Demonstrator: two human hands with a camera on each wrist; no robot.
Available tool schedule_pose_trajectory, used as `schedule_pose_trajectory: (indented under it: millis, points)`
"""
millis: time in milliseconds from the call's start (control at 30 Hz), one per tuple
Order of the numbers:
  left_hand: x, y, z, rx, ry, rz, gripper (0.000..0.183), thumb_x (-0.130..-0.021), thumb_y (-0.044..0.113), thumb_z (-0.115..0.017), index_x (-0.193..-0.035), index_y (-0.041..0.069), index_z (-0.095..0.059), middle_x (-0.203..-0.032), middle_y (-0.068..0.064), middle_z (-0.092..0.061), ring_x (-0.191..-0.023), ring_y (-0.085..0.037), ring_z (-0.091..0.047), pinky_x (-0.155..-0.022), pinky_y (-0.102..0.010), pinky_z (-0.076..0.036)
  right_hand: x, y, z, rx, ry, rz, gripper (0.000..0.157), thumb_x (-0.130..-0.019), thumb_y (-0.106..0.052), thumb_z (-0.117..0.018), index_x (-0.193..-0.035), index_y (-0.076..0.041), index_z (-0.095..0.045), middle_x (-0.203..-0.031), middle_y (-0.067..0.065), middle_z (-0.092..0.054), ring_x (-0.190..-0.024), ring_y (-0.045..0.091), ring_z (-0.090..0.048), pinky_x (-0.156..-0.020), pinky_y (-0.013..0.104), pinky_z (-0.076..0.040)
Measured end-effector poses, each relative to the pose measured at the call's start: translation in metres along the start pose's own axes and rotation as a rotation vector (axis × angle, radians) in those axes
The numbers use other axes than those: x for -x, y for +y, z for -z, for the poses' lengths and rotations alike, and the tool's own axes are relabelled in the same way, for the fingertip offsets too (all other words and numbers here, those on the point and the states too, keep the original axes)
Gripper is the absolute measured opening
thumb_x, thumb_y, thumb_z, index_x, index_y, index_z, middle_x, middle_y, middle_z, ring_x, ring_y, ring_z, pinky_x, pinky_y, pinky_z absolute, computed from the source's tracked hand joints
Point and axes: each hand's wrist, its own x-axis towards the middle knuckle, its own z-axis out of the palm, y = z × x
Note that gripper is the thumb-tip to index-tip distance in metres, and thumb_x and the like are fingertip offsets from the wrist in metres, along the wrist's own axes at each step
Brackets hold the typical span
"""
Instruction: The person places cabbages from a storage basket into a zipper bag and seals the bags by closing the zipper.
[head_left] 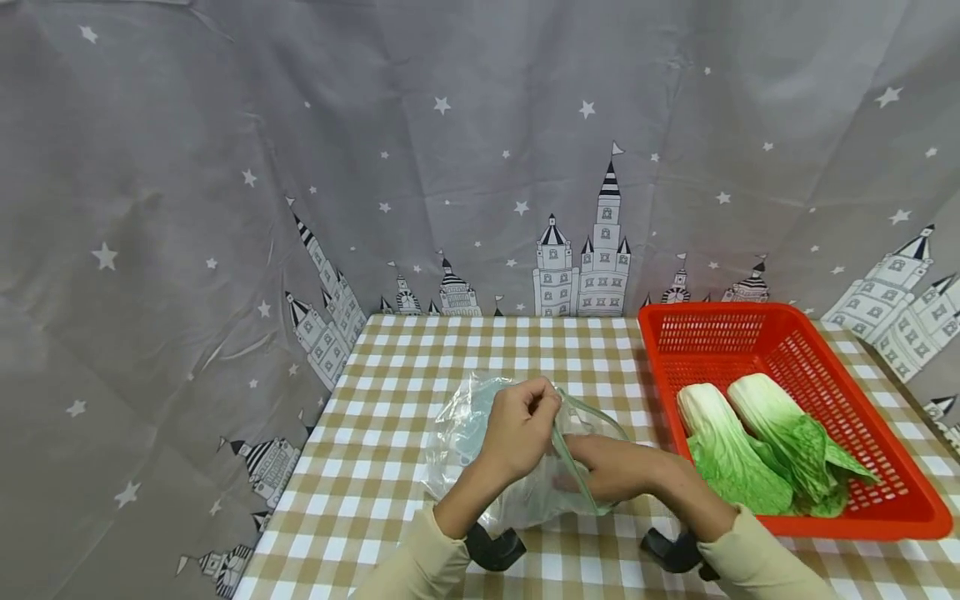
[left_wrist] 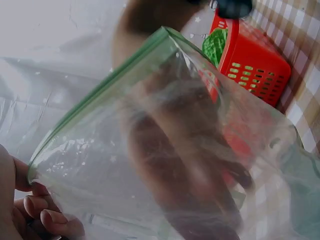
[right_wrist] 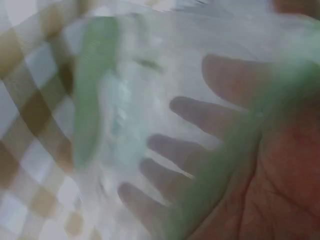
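A clear zip bag [head_left: 517,500] with a green-edged mouth sits over the checked table in the head view. My left hand [head_left: 521,425] pinches the rim of its mouth, and in the left wrist view the curled fingers [left_wrist: 47,215] grip the bag's edge. Through that mouth reaches my right hand [head_left: 607,467], inside the bag. In the right wrist view its fingers [right_wrist: 195,115] are spread and fairly straight behind the plastic, with nothing seen between them. The bag's far end shows a pale blue-green patch [head_left: 472,412].
To the right stands a red plastic basket [head_left: 862,527] with two napa cabbages [head_left: 738,467] lying in it. Brown-and-white checked cloth covers the table [head_left: 360,417]. A grey curtain [head_left: 480,150] printed with castles and stars hangs behind and at the sides.
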Motion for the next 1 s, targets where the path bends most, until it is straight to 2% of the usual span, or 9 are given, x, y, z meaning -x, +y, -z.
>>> schedule_pose_trajectory:
  millis: [67, 133, 300, 367, 400, 500, 700, 833, 1000]
  points:
    - [-0.001, -0.001, 0.001, 0.003, -0.009, 0.0, 0.028, -0.088, 0.004, -0.05, -0.062, 0.013, -0.05, -0.052, 0.009, -0.037, -0.047, -0.006, -0.036, -0.045, -0.023, -0.029, 0.017, -0.011, 0.018, 0.018, 0.036, -0.062, 0.028, -0.098, -0.026, -0.06, -0.121, -0.011, -0.062, -0.115, -0.001, -0.062, -0.104, 0.013, -0.057, -0.09, 0.037, -0.048]
    - [-0.002, -0.002, 0.001, 0.004, -0.022, -0.006, 0.028, -0.088, 0.004, -0.051, -0.062, 0.012, -0.051, -0.052, 0.01, -0.038, -0.047, -0.007, -0.037, -0.045, -0.023, -0.03, 0.034, -0.012, 0.033, 0.059, 0.118, -0.11, 0.037, -0.097, -0.029, -0.061, -0.129, -0.011, -0.061, -0.126, 0.003, -0.061, -0.113, 0.021, -0.057, -0.093, 0.045, -0.048]
    - [-0.003, -0.001, 0.001, 0.006, -0.045, -0.001, 0.028, -0.089, 0.006, -0.051, -0.062, 0.013, -0.051, -0.051, 0.011, -0.038, -0.047, -0.006, -0.037, -0.046, -0.023, -0.03, 0.07, 0.008, 0.057, 0.229, 0.36, -0.235, 0.04, -0.093, -0.023, -0.068, -0.127, -0.002, -0.062, -0.115, 0.015, -0.065, -0.103, 0.034, -0.061, -0.085, 0.052, -0.05]
    - [-0.003, -0.001, 0.001, 0.002, -0.049, 0.004, 0.028, -0.088, 0.006, -0.052, -0.062, 0.014, -0.051, -0.051, 0.011, -0.037, -0.047, -0.006, -0.037, -0.046, -0.023, -0.029, 0.082, 0.02, 0.061, 0.338, 0.418, -0.318, 0.043, -0.09, -0.022, -0.07, -0.126, 0.001, -0.061, -0.113, 0.02, -0.064, -0.102, 0.041, -0.06, -0.085, 0.056, -0.048]
    - [-0.002, -0.002, 0.0, 0.002, -0.05, 0.005, 0.028, -0.088, 0.006, -0.052, -0.062, 0.014, -0.051, -0.052, 0.011, -0.038, -0.048, -0.006, -0.037, -0.047, -0.023, -0.029, 0.087, 0.026, 0.062, 0.39, 0.437, -0.358, 0.046, -0.089, -0.022, -0.071, -0.126, 0.002, -0.06, -0.119, 0.024, -0.061, -0.106, 0.045, -0.058, -0.086, 0.06, -0.047]
    - [-0.002, -0.003, -0.001, 0.008, -0.056, 0.002, 0.028, -0.088, 0.006, -0.052, -0.062, 0.014, -0.051, -0.052, 0.011, -0.038, -0.048, -0.005, -0.037, -0.047, -0.022, -0.03, 0.101, 0.042, 0.059, 0.478, 0.412, -0.483, 0.058, -0.084, -0.027, -0.075, -0.128, 0.005, -0.056, -0.117, 0.032, -0.057, -0.098, 0.05, -0.057, -0.08, 0.063, -0.047]
    - [-0.001, -0.004, -0.003, 0.002, -0.065, -0.006, 0.029, -0.089, 0.007, -0.053, -0.061, 0.015, -0.048, -0.053, 0.013, -0.036, -0.049, -0.004, -0.036, -0.047, -0.022, -0.028, 0.117, 0.061, 0.051, 0.461, 0.351, -0.649, 0.085, -0.075, -0.039, -0.081, -0.134, 0.011, -0.043, -0.11, 0.038, -0.05, -0.088, 0.05, -0.058, -0.073, 0.062, -0.05]
    - [-0.001, -0.006, -0.004, -0.012, -0.058, -0.008, 0.029, -0.088, 0.008, -0.053, -0.061, 0.015, -0.047, -0.053, 0.013, -0.036, -0.049, -0.004, -0.036, -0.047, -0.022, -0.028, 0.118, 0.067, 0.048, 0.408, 0.348, -0.722, 0.096, -0.074, -0.044, -0.081, -0.136, 0.011, -0.032, -0.101, 0.038, -0.049, -0.08, 0.047, -0.058, -0.066, 0.059, -0.05]
    - [-0.001, -0.008, -0.005, -0.023, -0.061, -0.006, 0.029, -0.088, 0.007, -0.053, -0.061, 0.015, -0.047, -0.053, 0.013, -0.035, -0.049, -0.004, -0.036, -0.047, -0.022, -0.028, 0.118, 0.073, 0.047, 0.356, 0.251, -0.774, 0.11, -0.073, -0.044, -0.082, -0.14, 0.012, -0.014, -0.099, 0.04, -0.053, -0.085, 0.049, -0.06, -0.069, 0.06, -0.051]
